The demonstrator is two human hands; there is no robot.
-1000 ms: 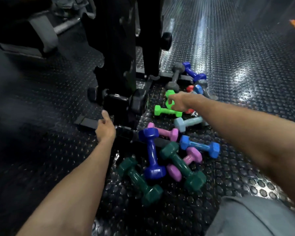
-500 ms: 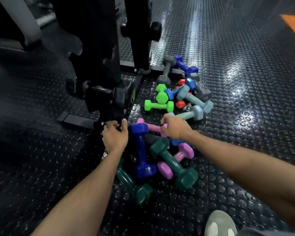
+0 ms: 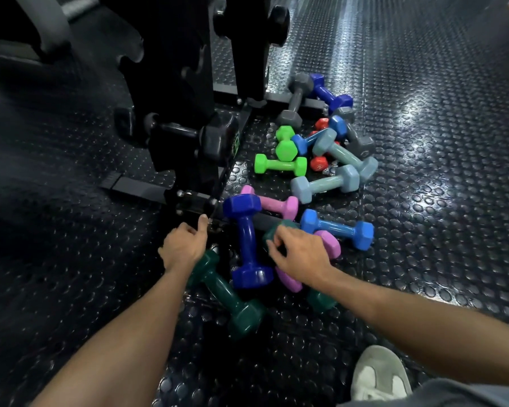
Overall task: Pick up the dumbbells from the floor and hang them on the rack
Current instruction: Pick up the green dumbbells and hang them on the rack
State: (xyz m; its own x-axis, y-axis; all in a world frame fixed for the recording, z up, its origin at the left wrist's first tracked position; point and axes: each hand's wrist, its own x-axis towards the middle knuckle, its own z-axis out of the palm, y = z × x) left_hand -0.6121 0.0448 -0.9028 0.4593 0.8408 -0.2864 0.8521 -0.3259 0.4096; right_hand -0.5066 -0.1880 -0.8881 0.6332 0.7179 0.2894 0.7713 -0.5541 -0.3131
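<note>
Dumbbells in coloured vinyl litter the studded rubber floor beside the black rack, nearly all unhung. Right hand loosely fingers a teal one, seemingly ungrasped; left hand curled, empty.

Glossy, smooth coating, vinyl by the look, on the dark blue dumbbell and green dumbbell. Duller, rubbery black on the racked dumbbell. Matt black painted metal for the rack. Shiny studded rubber floor. Suede-ish shoe.
</note>
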